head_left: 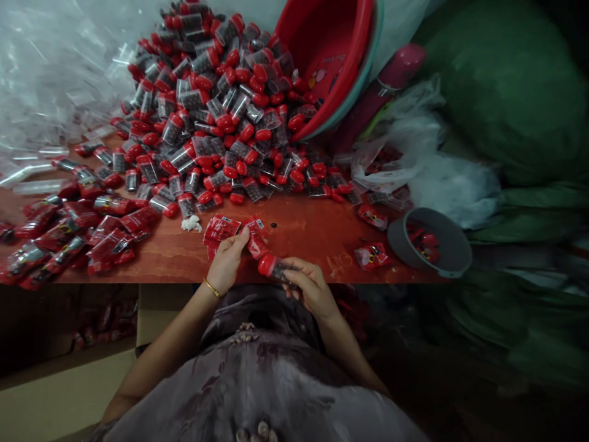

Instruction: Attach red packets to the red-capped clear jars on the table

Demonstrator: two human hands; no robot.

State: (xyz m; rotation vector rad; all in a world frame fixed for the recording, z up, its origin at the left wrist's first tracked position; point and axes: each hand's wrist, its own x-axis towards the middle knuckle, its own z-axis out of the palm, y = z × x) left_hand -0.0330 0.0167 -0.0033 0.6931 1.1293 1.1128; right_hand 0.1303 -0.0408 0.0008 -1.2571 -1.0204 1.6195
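My right hand (311,287) grips a small clear tube with a red cap (273,267), filled with dark pellets, held just over the table's near edge. My left hand (226,263), with a gold bangle at the wrist, pinches a red printed sleeve (256,244) whose end meets the tube's cap. A small stack of the same red sleeves (221,229) lies on the red-brown table (304,230) right beside my left hand.
A big heap of red-capped tubes (216,104) spills from a tipped red basin (329,58) at the back. Wrapped tubes (69,230) lie at left, empty clear tubes (32,169) far left. A grey bowl (430,245) and plastic bags (414,159) sit right.
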